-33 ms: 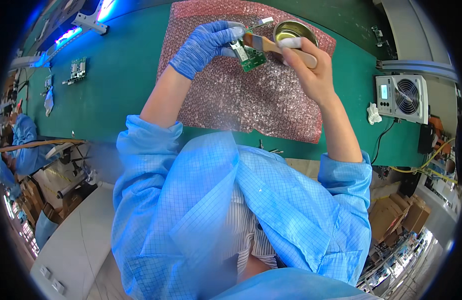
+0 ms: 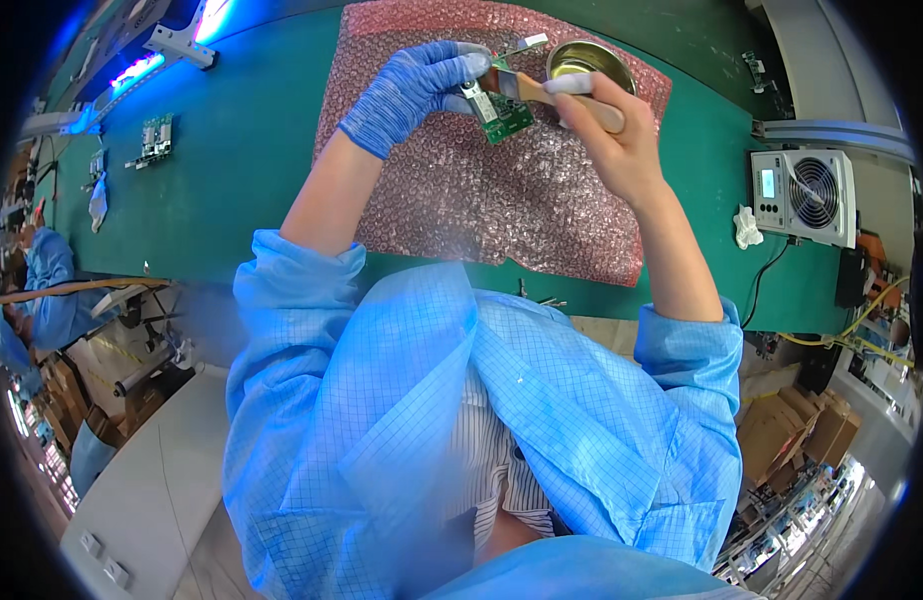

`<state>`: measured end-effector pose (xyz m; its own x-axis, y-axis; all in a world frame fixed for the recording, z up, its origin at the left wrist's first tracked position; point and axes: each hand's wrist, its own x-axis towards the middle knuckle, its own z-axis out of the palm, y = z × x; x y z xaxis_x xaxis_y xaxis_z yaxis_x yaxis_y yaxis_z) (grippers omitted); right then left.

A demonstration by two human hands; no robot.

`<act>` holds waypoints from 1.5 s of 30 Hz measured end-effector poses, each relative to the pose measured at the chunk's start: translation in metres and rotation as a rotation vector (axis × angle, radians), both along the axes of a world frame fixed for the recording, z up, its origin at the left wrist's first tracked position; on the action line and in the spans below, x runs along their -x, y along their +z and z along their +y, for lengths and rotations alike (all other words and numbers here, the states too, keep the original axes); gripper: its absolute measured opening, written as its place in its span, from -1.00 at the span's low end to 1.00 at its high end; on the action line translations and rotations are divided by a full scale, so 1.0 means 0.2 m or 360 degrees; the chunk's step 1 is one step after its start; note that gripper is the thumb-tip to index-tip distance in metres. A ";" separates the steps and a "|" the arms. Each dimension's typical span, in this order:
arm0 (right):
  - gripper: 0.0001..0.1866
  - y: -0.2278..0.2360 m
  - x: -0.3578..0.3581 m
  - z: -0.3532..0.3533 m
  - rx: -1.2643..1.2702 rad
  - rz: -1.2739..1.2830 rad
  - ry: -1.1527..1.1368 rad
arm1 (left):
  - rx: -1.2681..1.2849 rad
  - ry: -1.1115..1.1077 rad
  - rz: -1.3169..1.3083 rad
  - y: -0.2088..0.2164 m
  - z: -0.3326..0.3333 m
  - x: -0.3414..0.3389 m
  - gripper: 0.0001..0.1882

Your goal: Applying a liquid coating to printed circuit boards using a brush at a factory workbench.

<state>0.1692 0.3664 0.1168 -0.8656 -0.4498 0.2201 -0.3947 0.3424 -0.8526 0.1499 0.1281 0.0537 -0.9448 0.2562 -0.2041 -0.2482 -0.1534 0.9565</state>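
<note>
My left hand, in a blue knitted glove, grips a green circuit board by its upper left part. The board is tilted above a pink bubble-wrap sheet, and the gloved fingers cover some of it. A flat brush with a pale wooden handle is pinched in my right hand, which has white covers on some fingertips. The bristles meet the board next to my left fingertips; whether they press on it I cannot tell. Just behind my right hand stands a round metal bowl with yellowish liquid inside.
A green mat covers the bench. More circuit boards lie at the left, below a lit lamp frame. On the right are a white fan unit and a crumpled white tissue. A co-worker's blue sleeve shows far left.
My right hand has shifted very slightly with the brush, its handle end now a little further left. My left hand and the circuit board look almost the same.
</note>
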 end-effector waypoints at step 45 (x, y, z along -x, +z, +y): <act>-0.83 -0.14 -0.05 0.00 0.0496 -0.0400 -0.0394 | -0.0296 0.0512 0.0079 -0.02 -0.03 -0.02 -0.66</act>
<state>0.1792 0.3662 0.0885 -0.9823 -0.1685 0.0817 -0.1015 0.1127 -0.9884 0.1533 0.1227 0.0500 -0.9906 -0.0273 -0.1342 -0.1132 -0.3880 0.9147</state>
